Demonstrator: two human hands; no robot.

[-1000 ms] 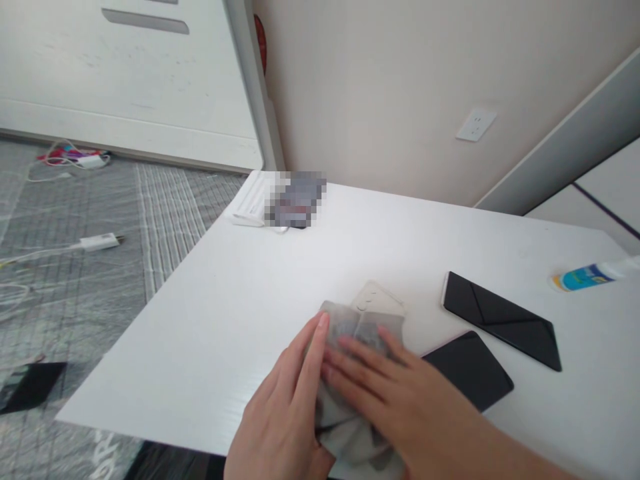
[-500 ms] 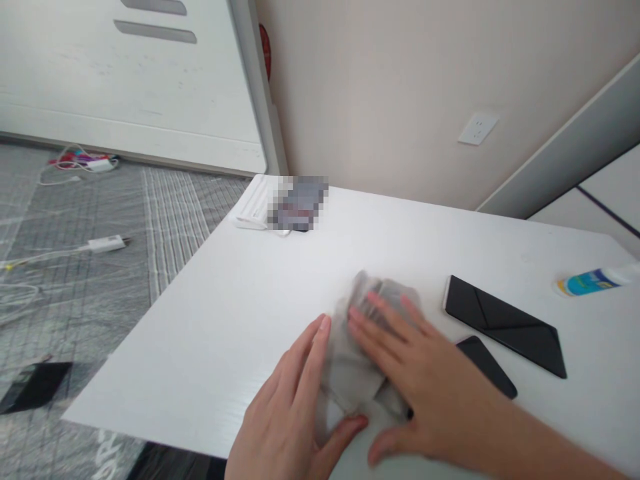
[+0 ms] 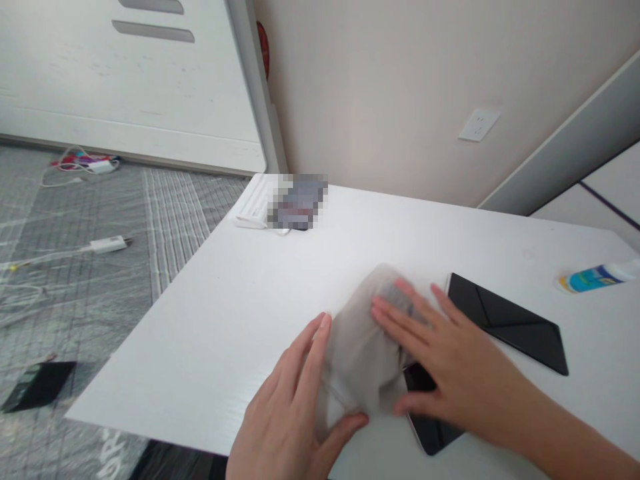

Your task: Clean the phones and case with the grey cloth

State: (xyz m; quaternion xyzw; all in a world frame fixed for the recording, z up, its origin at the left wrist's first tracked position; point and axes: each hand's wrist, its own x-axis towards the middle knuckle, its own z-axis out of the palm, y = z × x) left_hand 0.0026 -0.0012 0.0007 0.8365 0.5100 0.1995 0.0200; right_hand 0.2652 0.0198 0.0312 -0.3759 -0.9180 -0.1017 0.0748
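A grey cloth [image 3: 357,350] lies bunched on the white table between my two hands. My right hand [image 3: 445,363] presses on its far right part with the fingers spread, its thumb apart from them. Beneath that hand is a black-screened phone [image 3: 430,433], partly covered by hand and cloth; its near end shows. My left hand [image 3: 290,400] is at the cloth's left edge, fingers stretched out and thumb apart, touching the cloth. A larger black-screened device [image 3: 515,327], like a long phone or tablet, lies just beyond my right hand.
A white bottle with a blue label [image 3: 593,279] lies at the right of the table [image 3: 200,347]. At the far left corner are a white packet [image 3: 251,203] and a blurred-out dark item [image 3: 300,200]. A charger [image 3: 109,245] with cable lies on the floor.
My right hand has slid to the right, with the cloth spreading that way. The phone's near end now shows and its far end is covered. My left hand has stayed put.
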